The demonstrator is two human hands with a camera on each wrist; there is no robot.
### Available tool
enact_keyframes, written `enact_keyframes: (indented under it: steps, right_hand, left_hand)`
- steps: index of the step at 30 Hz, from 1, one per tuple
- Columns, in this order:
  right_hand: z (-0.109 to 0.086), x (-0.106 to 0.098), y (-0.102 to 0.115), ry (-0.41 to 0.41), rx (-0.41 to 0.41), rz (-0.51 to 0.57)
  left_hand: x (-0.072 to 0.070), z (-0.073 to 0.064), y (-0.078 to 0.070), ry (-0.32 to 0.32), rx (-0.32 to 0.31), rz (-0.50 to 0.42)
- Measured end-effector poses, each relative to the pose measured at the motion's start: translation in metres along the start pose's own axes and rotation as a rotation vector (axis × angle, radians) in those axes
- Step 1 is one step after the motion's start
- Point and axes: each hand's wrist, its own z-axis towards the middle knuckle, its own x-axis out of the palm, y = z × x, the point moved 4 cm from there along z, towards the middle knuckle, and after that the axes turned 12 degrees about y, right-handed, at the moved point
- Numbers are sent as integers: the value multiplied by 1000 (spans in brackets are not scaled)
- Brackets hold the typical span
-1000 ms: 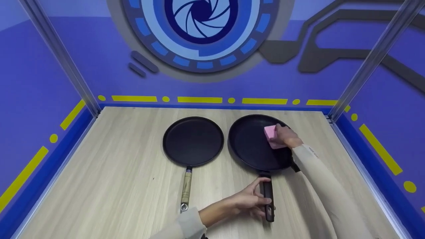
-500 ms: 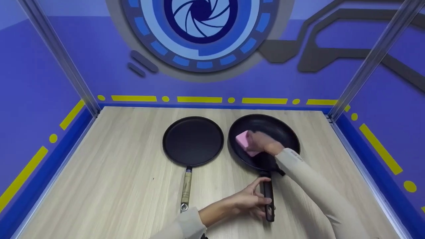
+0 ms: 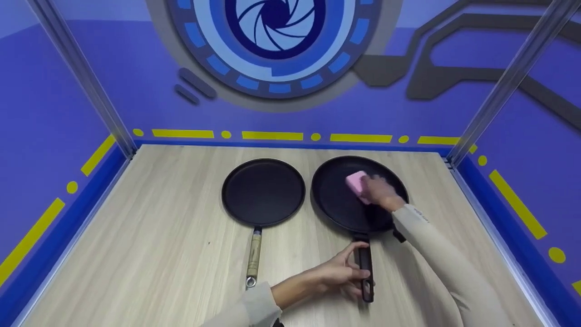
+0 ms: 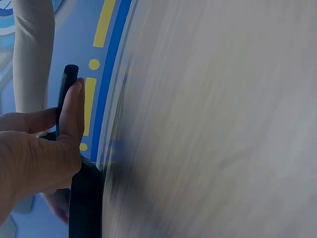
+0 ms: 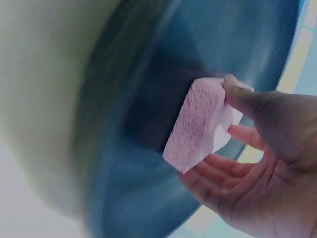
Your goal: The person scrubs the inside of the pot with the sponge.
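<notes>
A deep black frying pan [image 3: 336,204] sits on the right of the wooden table. Its black handle [image 3: 365,259] points toward the person, and the left hand [image 3: 338,274] grips it between thumb and fingers. In the left wrist view the left hand [image 4: 44,156] wraps this handle [image 4: 66,91]. Inside the pan, the right hand [image 3: 380,190] holds a pink sponge [image 3: 356,184] against the base. The right wrist view shows the sponge [image 5: 195,124] pinched between thumb and fingertips of the right hand [image 5: 272,153], over the dark pan surface [image 5: 148,193].
To the left lies a flat black pan [image 3: 263,193] with a bamboo-like handle [image 3: 254,256], close beside the frying pan. Blue printed panels [image 3: 281,120] enclose the back and sides of the table [image 3: 159,236]. Metal posts [image 3: 508,81] stand at the corners.
The right hand and sponge swept left across the frying pan, then came back partway to the right. The left hand keeps its grip on the handle, and both pans stay put.
</notes>
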Motion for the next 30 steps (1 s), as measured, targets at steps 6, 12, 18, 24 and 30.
enact_keyframes:
  steps: [6, 12, 18, 24, 30]
  right_hand:
    - [-5, 0, -33, 22, 86, 6]
    - [-8, 1, -18, 25, 8, 4]
    - [-15, 4, 10, 36, -205, 108]
    - [-21, 16, 31, 90, -348, 195]
    - [-16, 9, 7, 68, -312, 209]
  left_hand:
    - [0, 0, 0, 13, -13, 19]
    - [-2, -1, -2, 8, -20, 36]
    - [-3, -3, -3, 3, -9, 40]
    - [-2, -3, -3, 2, -2, 32]
    - [-1, -3, -1, -10, -1, 25]
